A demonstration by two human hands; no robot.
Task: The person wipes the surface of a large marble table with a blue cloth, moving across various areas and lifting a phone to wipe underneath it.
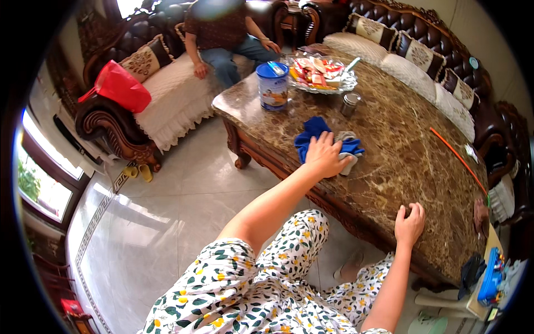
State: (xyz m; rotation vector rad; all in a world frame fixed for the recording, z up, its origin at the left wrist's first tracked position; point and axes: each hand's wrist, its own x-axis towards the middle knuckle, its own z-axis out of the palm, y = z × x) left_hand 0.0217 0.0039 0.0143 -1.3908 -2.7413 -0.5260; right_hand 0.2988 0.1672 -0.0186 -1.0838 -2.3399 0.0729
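My left hand (325,155) presses down on a crumpled blue and grey cloth (316,127), which lies on the brown marble top of a coffee table (388,167). Its fingers spread over the blue part, and the thumb rests by the grey edge. To the right, my right hand (410,223) is at the table's near edge, fingers loosely curled and holding nothing. I cannot tell whether it touches the marble. Beyond the cloth stand a blue-lidded can (273,89) and a small metal-lidded jar (350,103).
A foil-like tray (342,86) of wrapped snacks sits farther back. An orange stick (457,156) lies along the far side. A seated person (221,37) occupies the left sofa, near a red bag (121,87). A blue box (491,275) is on a stool at right.
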